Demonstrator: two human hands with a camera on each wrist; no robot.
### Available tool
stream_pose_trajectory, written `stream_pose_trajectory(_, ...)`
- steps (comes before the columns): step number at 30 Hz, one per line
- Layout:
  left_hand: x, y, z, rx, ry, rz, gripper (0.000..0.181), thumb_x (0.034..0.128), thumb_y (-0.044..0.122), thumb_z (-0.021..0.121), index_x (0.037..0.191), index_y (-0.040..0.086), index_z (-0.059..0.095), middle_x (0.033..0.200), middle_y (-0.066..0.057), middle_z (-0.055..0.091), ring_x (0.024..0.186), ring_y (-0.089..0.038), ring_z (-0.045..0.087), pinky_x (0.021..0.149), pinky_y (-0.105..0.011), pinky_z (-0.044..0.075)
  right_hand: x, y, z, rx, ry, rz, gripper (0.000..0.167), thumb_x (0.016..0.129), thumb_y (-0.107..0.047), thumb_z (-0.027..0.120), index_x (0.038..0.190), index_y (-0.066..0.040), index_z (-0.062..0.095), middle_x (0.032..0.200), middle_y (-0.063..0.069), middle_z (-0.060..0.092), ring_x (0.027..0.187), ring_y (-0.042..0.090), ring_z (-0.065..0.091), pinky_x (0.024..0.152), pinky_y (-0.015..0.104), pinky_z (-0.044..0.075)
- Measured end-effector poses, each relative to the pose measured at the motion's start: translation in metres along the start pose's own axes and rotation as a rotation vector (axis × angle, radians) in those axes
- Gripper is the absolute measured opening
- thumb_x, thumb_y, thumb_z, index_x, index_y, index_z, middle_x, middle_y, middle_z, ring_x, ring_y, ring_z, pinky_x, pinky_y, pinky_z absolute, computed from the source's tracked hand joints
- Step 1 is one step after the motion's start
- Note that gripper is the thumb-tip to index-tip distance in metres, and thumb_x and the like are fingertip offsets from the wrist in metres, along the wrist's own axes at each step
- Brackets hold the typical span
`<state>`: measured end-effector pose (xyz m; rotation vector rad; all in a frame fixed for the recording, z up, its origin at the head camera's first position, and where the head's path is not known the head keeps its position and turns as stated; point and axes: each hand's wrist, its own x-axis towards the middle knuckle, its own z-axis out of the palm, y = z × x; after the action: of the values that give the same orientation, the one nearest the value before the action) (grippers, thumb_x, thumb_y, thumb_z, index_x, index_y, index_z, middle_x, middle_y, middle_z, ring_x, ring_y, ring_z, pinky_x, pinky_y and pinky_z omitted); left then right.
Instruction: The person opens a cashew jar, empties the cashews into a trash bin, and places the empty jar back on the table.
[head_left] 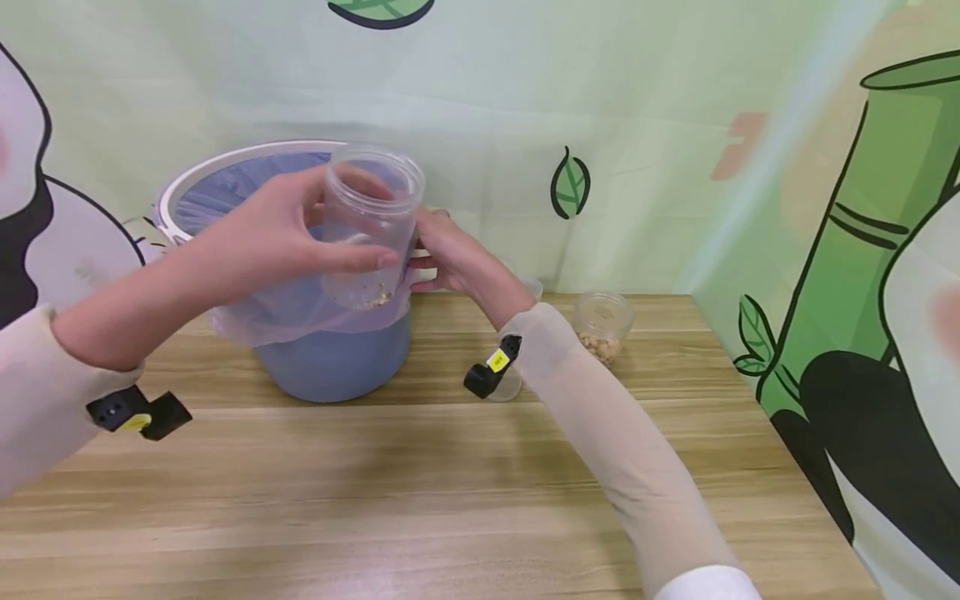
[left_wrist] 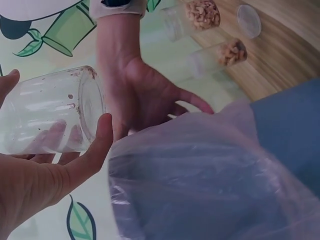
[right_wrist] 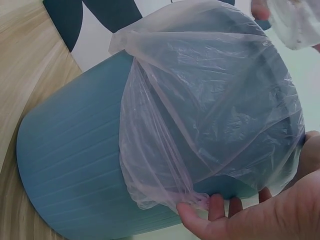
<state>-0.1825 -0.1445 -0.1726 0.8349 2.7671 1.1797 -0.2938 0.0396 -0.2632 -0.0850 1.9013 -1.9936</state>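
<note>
Left hand (head_left: pixel 281 221) has its fingers clamped round a clear jar (head_left: pixel 371 221), just left of centre in the upper half, probably so it won't slip. Right hand's (head_left: pixel 468 262) fingers touch the liner (head_left: pixel 315 321) on the blue bin (head_left: pixel 337 367), maybe steadying it; can't tell if they're pinching. Wood-look surface (head_left: pixel 337 500) below, bamboo-and-leaf cartoon backdrop (head_left: pixel 487 67) along the top and right.

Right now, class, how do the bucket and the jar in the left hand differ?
Colour: the bucket is blue; the jar is clear.
Size: the bucket is bigger than the jar.
Place: the bucket stands on the table; the left hand holds the jar.
Extras: the bucket has a thin bag over its top; the jar has crumbs near its base.
Both are round.
</note>
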Motion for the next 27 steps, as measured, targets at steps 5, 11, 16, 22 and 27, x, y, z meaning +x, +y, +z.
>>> stream_pose_trajectory(5, -0.004, -0.008, 0.008, -0.038, -0.007, -0.008, 0.056, 0.0858, 0.039, 0.083, 0.132, 0.021, 0.057, 0.136, 0.004, 0.061, 0.121, -0.019, 0.06, 0.098, -0.044, 0.045, 0.001, 0.001, 0.0, 0.001, -0.01, -0.009, 0.038, 0.101, -0.054, 0.052, 0.103, -0.017, 0.058, 0.1, 0.008, 0.058, 0.092, 0.028, 0.057, 0.087, 0.052, 0.053)
stream_pose_trajectory(11, -0.005, -0.015, 0.016, -0.058, -0.017, 0.003, 0.056, 0.0854, 0.037, 0.083, 0.132, 0.021, 0.057, 0.138, 0.006, 0.059, 0.12, -0.02, 0.058, 0.099, -0.044, 0.044, 0.003, 0.009, -0.002, 0.062, -0.017, -0.051, 0.033, 0.104, -0.05, 0.048, 0.104, -0.018, 0.056, 0.104, 0.008, 0.055, 0.093, 0.025, 0.055, 0.082, 0.045, 0.051)
stream_pose_trajectory(16, -0.006, -0.022, 0.021, -0.062, -0.014, -0.008, 0.056, 0.0849, 0.036, 0.084, 0.132, 0.022, 0.058, 0.133, 0.003, 0.061, 0.113, -0.021, 0.061, 0.094, -0.044, 0.047, 0.003, 0.013, -0.006, 0.082, -0.032, -0.065, 0.049, 0.102, -0.059, 0.045, 0.124, -0.016, 0.053, 0.118, 0.013, 0.053, 0.105, 0.027, 0.056, 0.091, 0.049, 0.053)
stream_pose_trajectory(22, -0.009, -0.033, 0.029, -0.056, -0.021, -0.016, 0.056, 0.084, 0.037, 0.085, 0.131, 0.023, 0.058, 0.135, 0.005, 0.06, 0.117, -0.021, 0.059, 0.093, -0.046, 0.05, -0.001, 0.019, -0.016, 0.027, -0.057, -0.106, 0.054, 0.103, -0.055, 0.044, 0.137, -0.012, 0.049, 0.124, 0.017, 0.054, 0.107, 0.03, 0.059, 0.098, 0.052, 0.052)
stream_pose_trajectory(27, -0.012, -0.042, 0.034, -0.069, -0.041, -0.005, 0.057, 0.0835, 0.032, 0.086, 0.132, 0.02, 0.058, 0.136, 0.003, 0.06, 0.12, -0.019, 0.058, 0.092, -0.044, 0.051, -0.014, 0.033, -0.03, -0.133, -0.008, -0.174, 0.047, 0.107, -0.041, 0.042, 0.14, -0.007, 0.043, 0.13, 0.018, 0.051, 0.105, 0.029, 0.058, 0.097, 0.05, 0.052)
